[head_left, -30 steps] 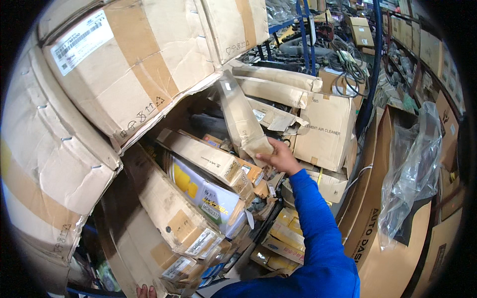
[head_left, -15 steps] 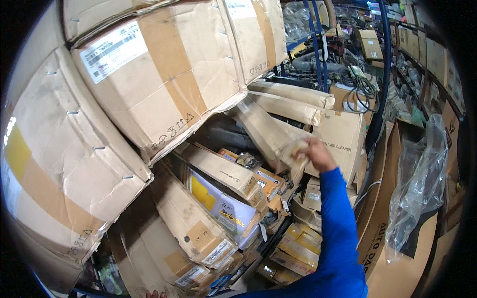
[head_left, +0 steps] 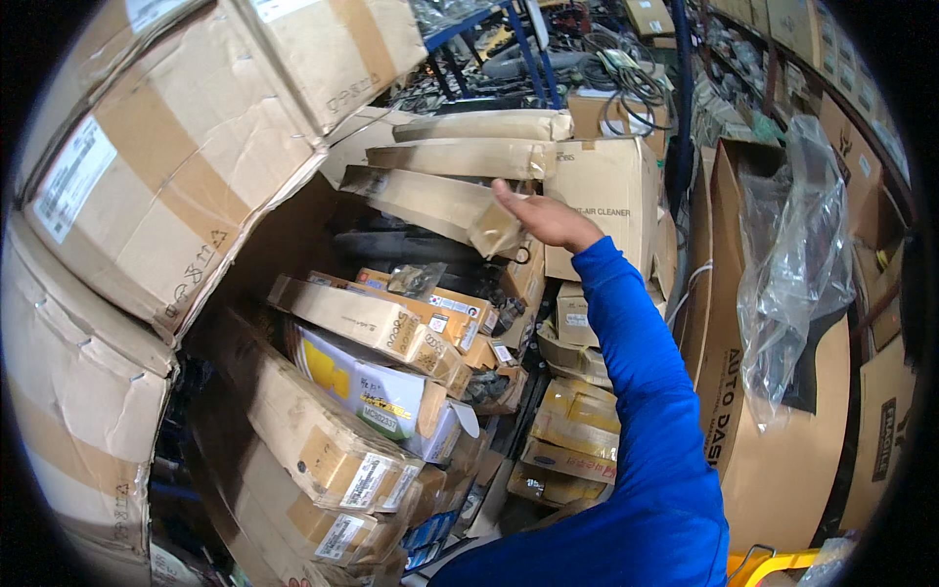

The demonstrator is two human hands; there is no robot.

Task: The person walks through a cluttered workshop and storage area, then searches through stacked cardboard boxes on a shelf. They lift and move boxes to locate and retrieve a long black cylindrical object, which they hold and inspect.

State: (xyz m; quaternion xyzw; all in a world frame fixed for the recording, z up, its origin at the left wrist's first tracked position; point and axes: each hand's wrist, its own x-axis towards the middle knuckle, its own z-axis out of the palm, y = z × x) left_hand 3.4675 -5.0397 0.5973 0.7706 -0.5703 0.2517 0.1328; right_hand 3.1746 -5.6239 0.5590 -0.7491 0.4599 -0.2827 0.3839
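Observation:
My right hand (head_left: 550, 219), in a blue sleeve, reaches up from below with its fingers stretched out. It rests against the taped near end of a long narrow cardboard box (head_left: 421, 203). That box lies aslant, with its far end toward the dark gap beside the big cartons, and another long box (head_left: 460, 157) is right behind it. Of my left hand (head_left: 298, 583) only fingertips show at the lower edge, by the stacked long boxes; what they do is hidden. A square carton (head_left: 602, 191) stands just beyond my right hand.
Large stapled cartons (head_left: 176, 147) rise at the left. Below lie stacked long boxes (head_left: 323, 440), a white and yellow box (head_left: 362, 386) and small orange boxes (head_left: 450, 308). Taped yellowish boxes (head_left: 572, 430) sit centre right. Clear plastic (head_left: 797, 274) hangs over tall cardboard at the right.
The view has shifted, with the cartons now further left. The long box lies flatter, closer alongside the boxes behind it. My right hand's fingers have gone from curled round its end to stretched out.

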